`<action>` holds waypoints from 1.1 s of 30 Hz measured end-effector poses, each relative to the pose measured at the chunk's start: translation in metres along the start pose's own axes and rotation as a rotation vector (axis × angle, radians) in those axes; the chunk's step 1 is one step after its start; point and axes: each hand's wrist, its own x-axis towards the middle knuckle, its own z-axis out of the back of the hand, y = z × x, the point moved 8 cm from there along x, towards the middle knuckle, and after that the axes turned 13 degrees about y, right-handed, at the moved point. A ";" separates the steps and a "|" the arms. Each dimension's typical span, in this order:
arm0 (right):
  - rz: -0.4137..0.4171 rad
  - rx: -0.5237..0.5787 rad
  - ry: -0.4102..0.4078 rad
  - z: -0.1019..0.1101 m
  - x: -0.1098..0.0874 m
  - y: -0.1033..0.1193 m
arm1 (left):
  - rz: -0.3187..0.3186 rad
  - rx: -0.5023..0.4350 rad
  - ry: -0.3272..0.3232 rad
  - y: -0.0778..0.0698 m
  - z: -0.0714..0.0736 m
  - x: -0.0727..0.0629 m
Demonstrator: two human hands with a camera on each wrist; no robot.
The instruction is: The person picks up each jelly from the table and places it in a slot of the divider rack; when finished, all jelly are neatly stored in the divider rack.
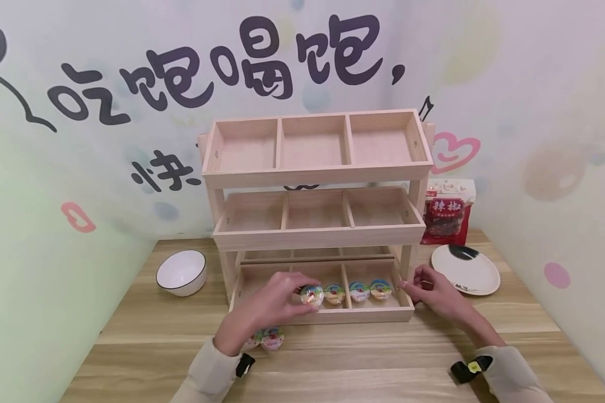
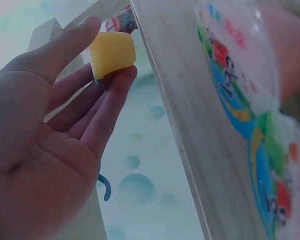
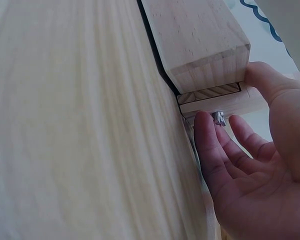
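Note:
My left hand [image 1: 277, 299] pinches a small jelly cup [image 1: 312, 295] between thumb and fingers over the bottom tray's middle compartment. In the left wrist view, the left hand [image 2: 60, 120] shows that jelly cup's yellow body [image 2: 112, 52]. Another jelly cup [image 1: 334, 294] lies in that compartment, and two jelly cups [image 1: 370, 291] sit in the right one. Below the left wrist, jelly cups [image 1: 272, 338] lie on the table, partly hidden. At the wooden rack's [image 1: 317, 316] right end, my right hand [image 1: 438, 294] grips the tray's side, thumb over its rim and fingers outside.
The rack's top tray [image 1: 317, 174] and middle tray [image 1: 317, 238] each have three compartments. A white bowl [image 1: 181, 272] stands on the left; a plate [image 1: 466, 271] and a red food bag [image 1: 447, 215] are on the right. Behind is a printed wall.

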 end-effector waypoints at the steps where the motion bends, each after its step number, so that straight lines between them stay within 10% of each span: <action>1: 0.002 0.000 0.000 0.000 0.000 0.000 | 0.011 -0.001 -0.004 0.002 0.000 0.001; 14: -0.001 -0.015 0.008 -0.001 0.000 0.001 | 0.087 -0.045 0.055 0.031 -0.010 0.017; 33: 0.002 -0.007 0.017 -0.001 0.001 0.001 | 0.134 0.029 0.128 0.035 -0.025 0.026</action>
